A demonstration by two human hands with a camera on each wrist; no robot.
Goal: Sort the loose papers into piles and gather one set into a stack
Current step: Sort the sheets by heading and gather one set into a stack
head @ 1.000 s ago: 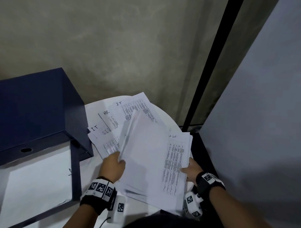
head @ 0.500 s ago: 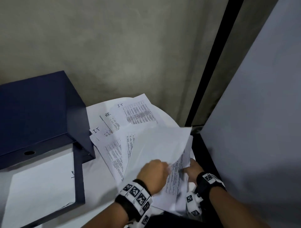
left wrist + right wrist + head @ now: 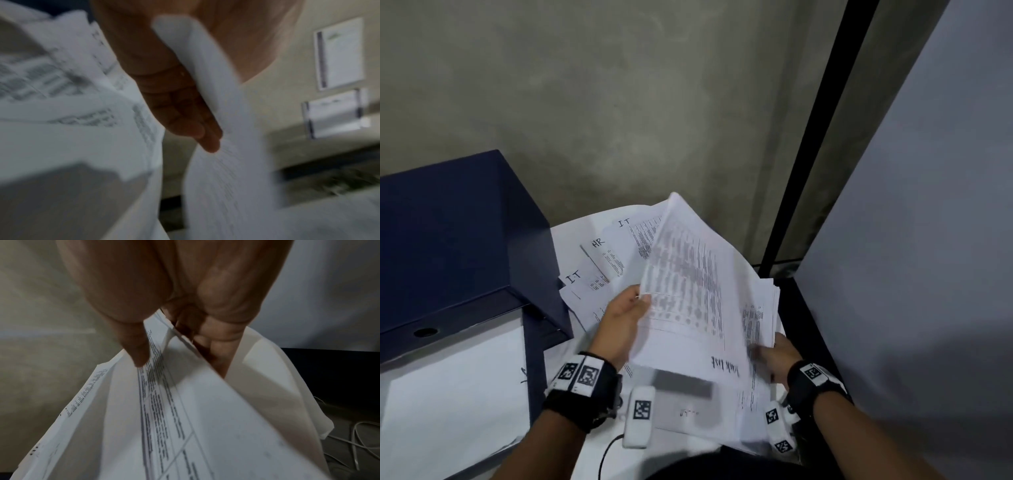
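White printed sheet of paper with a table of dark text (image 3: 688, 291), pinched at its left edge by the left hand (image 3: 625, 318), thumb on top and straight fingers (image 3: 197, 123) beneath. Held raised and tilted, long axis running from near the chest away toward the grey wall, far corner highest. Lies directly right of that grip, overlapping the loose bundle of white printed papers (image 3: 760, 329) clamped at its near right corner by the right hand (image 3: 777, 356), thumb (image 3: 133, 340) over, curled fingers under. Hands close together, sheet between them; left hand the one carrying the single page.

Fanned out on the round white table (image 3: 571, 236), beyond and left of the left grip: white sheets hand-marked "IT" (image 3: 573, 277), "HR" (image 3: 599, 244) and "IT" (image 3: 624, 222). Likely next: swing leftward and forward to one of these piles, so the left hand looks the nearer.

Dark blue open box file (image 3: 458, 240) at far left, touching the nearest marked sheet's corner, white page inside its lid.

Hard to make out: heading on the lifted sheet, upside down and blurred, so destination pile cannot be told. Number of pages in the bundle unclear. Left wrist view smeared by motion. Table's near edge hidden by papers and wrists.
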